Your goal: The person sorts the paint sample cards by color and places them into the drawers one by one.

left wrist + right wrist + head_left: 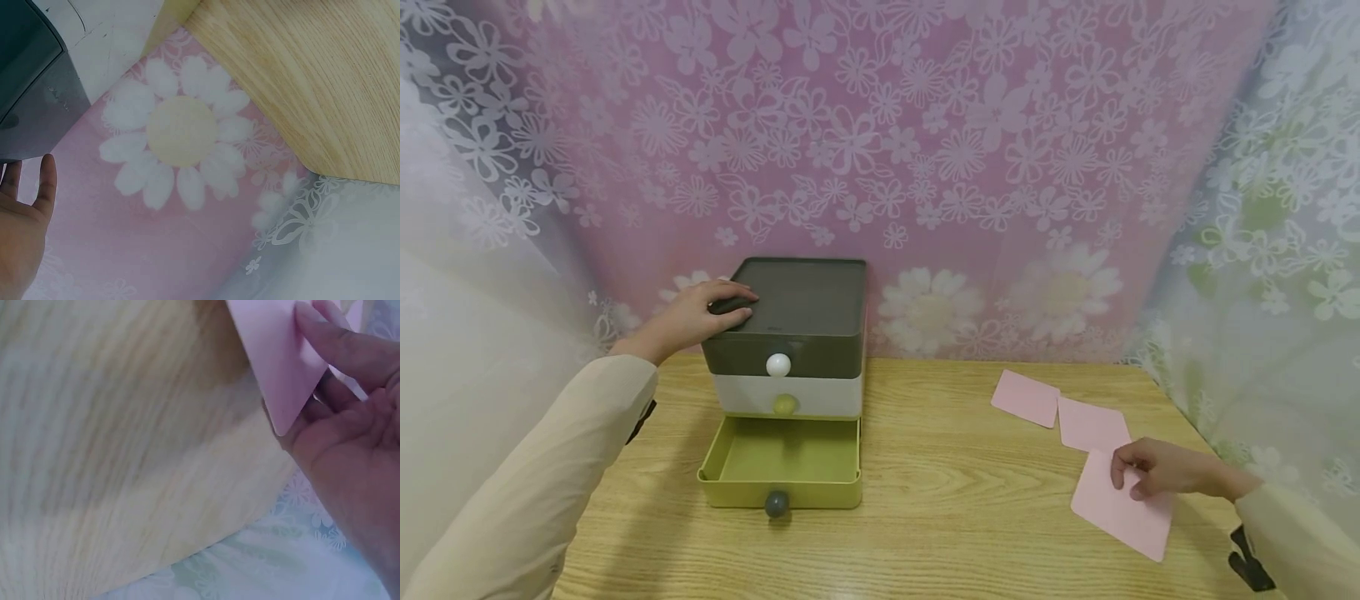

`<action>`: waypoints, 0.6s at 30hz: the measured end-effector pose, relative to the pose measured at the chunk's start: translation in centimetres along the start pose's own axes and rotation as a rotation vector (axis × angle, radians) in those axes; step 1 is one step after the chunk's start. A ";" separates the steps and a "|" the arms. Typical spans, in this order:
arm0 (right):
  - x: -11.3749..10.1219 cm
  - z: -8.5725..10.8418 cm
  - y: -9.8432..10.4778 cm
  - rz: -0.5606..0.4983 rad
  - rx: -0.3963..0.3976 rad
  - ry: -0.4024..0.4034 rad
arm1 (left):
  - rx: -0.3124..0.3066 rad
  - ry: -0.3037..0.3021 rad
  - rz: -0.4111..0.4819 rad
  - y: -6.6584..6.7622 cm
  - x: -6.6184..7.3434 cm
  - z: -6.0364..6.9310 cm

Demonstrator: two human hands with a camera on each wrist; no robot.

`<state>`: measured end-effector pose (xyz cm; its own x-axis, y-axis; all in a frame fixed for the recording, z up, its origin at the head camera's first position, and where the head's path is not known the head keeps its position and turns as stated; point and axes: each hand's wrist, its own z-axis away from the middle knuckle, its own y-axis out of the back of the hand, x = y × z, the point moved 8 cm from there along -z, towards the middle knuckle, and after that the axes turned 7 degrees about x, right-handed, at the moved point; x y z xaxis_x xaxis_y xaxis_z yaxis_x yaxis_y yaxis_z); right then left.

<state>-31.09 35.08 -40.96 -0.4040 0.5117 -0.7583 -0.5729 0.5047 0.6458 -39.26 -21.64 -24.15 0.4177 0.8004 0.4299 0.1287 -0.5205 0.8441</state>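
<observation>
My left hand [696, 315] rests on the left edge of the dark top of a small drawer unit [808, 292]; in the left wrist view its fingertips touch the dark casing [37, 94]. Below, the green bottom drawer [820, 494] stands pulled out, with nothing seen inside. On the right, my right hand [1176, 468] holds a pink card [1120, 521] between thumb and fingers. The right wrist view shows the thumb on the card's face [275, 356] and other fingers of the hand [356, 425] behind it. Two more pink cards [1025, 398] [1092, 423] lie farther back.
The wooden table [940, 483] runs between the drawer unit and the cards. A white drawer [737, 393] with a green knob sits above the pulled-out one, under a dark drawer with a white knob [778, 365]. Flowered curtains [880, 150] hang behind and at both sides.
</observation>
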 end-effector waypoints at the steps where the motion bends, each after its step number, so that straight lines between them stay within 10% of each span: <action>1: 0.1 0.1 0.1 -0.018 -0.007 -0.015 | 0.001 -0.001 0.000 0.0 0.0 0.0; 7: -0.2 0.1 0.7 -0.249 -0.048 -0.074 | 0.006 -0.005 -0.002 0.0 -0.1 0.0; 18: -2.5 -2.6 0.5 -0.275 0.034 -0.152 | 0.012 -0.007 -0.005 0.1 0.2 0.1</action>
<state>-32.20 32.28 -38.96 -0.1242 0.4496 -0.8846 -0.6208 0.6603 0.4227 -39.13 -21.55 -24.01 0.4231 0.8008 0.4239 0.1415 -0.5205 0.8420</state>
